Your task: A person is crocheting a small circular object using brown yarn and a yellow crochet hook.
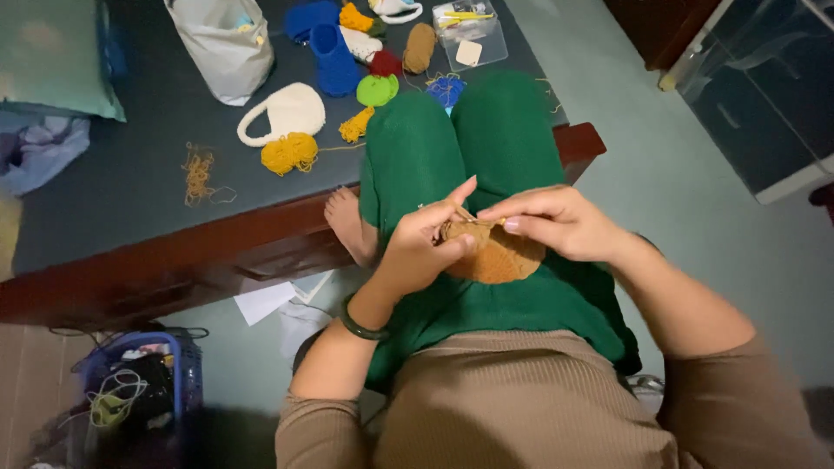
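Left hand (426,247) closed around the brown crochet piece (493,254), which rests on the lap over the green trousers (452,148). Right hand (556,221), at 3 o'clock of the piece, pinches its top edge with a thin hook (465,213).

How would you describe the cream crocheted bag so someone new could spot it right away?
Look at the dark table beyond the person's green-clad knees. Among the yarn pieces scattered there, the bag lies just above a loose clump of yellow yarn and left of a blue crocheted piece. It alone is cream, with a curved handle.
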